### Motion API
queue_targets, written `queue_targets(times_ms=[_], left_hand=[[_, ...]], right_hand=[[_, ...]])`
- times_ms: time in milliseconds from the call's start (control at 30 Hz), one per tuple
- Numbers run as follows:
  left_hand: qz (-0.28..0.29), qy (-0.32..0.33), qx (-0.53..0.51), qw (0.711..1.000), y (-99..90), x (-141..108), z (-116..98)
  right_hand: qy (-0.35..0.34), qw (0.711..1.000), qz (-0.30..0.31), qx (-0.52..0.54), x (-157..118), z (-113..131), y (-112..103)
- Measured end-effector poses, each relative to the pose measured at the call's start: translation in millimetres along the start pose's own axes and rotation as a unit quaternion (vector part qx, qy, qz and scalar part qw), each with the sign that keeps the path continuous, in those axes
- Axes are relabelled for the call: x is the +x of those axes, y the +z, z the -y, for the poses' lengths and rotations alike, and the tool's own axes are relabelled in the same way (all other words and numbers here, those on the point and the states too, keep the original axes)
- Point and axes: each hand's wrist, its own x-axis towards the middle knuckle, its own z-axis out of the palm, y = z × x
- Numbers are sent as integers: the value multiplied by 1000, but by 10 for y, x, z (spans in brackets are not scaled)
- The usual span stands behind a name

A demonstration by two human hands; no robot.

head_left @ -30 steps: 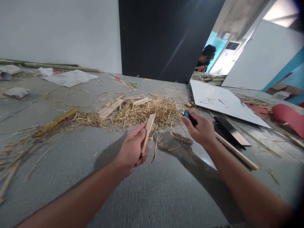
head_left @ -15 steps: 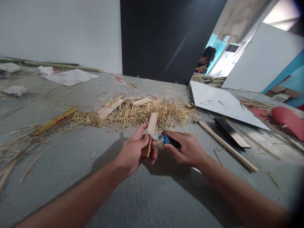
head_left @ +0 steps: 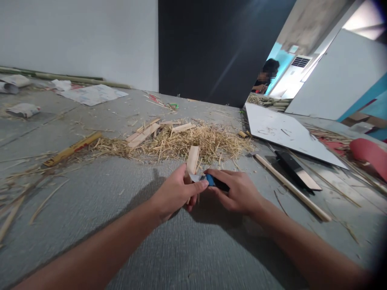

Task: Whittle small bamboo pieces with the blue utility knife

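Note:
Near the middle of the view, my left hand [head_left: 178,191] is closed around a flat, pale strip of bamboo [head_left: 193,159], whose top end sticks up above my fingers. My left thumb reaches across to the blade end of a blue and black utility knife [head_left: 211,180]. The knife's handle is gripped in my right hand [head_left: 238,188], its metal blade lying against the strip. My fingers hide the lower part of the strip. Just beyond both hands spreads a heap of thin shavings [head_left: 208,141], with several flat bamboo pieces [head_left: 144,135] on its left side.
A yellow bamboo tube [head_left: 72,150] lies at left. To the right are a pale stick [head_left: 293,187], a black-handled tool [head_left: 294,169] and a white board [head_left: 287,129]. A dark panel [head_left: 217,48] stands behind; another person [head_left: 266,76] sits beyond it.
My left thumb has moved right, onto the front of the knife. The knife and my right hand have shifted slightly down, and the strip has turned a little. The view has swung slightly left.

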Motion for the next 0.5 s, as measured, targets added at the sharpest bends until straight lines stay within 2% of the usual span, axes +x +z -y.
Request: queue_targets(times_ms=[200, 500], left_hand=[[-28, 22, 36, 999, 9, -13, -36], [-56, 84, 122, 987, 15, 10, -15]], right_hand=[[2, 1000, 4, -7, -3, 27, -2], [-4, 999, -35, -41, -33, 14, -35]])
